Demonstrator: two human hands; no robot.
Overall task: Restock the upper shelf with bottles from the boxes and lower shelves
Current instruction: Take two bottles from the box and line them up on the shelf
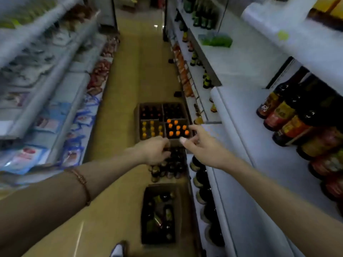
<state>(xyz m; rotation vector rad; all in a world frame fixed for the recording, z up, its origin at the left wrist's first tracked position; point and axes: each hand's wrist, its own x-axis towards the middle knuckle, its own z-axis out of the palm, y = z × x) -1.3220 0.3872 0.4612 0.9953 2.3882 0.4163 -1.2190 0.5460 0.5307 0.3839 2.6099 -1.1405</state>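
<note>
Hands: two, left hand [154, 150] and right hand [204, 145], both above the floor boxes.
Divided box [137, 115] on the floor: one, four compartments.
Orange caps [177, 127] in its near-right compartment: about nine.
Yellow caps [152, 129] in its near-left compartment: about nine, blurred.
Open box [178, 216] nearer than the divided box: one.
Bracelet [81, 179]: one.

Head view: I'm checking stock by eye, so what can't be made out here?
- left hand: its fingertips are hidden behind its own knuckles, so grip is unclear.
- bottle labels: blurred, unreadable.
- near box: too dark to count bottles.
- shoe: cut by bottom edge.
</note>
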